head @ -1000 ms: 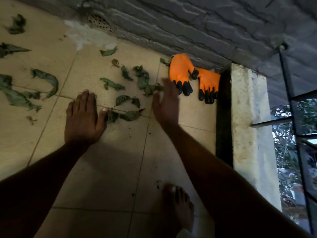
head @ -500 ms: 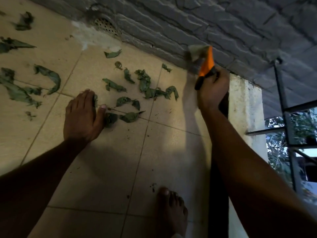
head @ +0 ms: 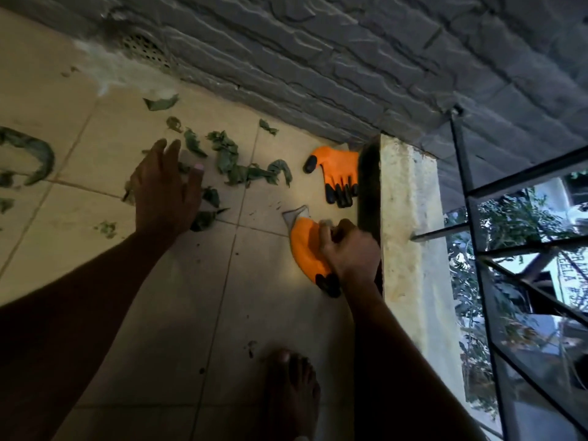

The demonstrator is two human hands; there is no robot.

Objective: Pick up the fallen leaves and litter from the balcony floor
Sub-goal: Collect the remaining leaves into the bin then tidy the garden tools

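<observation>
Leaves: crumpled green fallen leaves (head: pixel 235 167), strewn over beige floor tiles (head: pixel 178 297) below a grey brick wall (head: pixel 318 58), all ungathered.
Left hand (head: pixel 165 192): moved forward from bare tile onto the nearest leaves, flat and spread, gripping nothing.
Right hand (head: pixel 350 253): clenched round an orange rubber glove with black fingertips (head: pixel 305 246), brought down from wall height to beside the pale concrete kerb (head: pixel 410 233).
Second orange glove (head: pixel 337 173): left lying against the kerb.
Meaning: likely gloving up first, with collecting yet to start.
Unclear: palm-to-leaf contact; far-left leaves cut off; dim light.
</observation>
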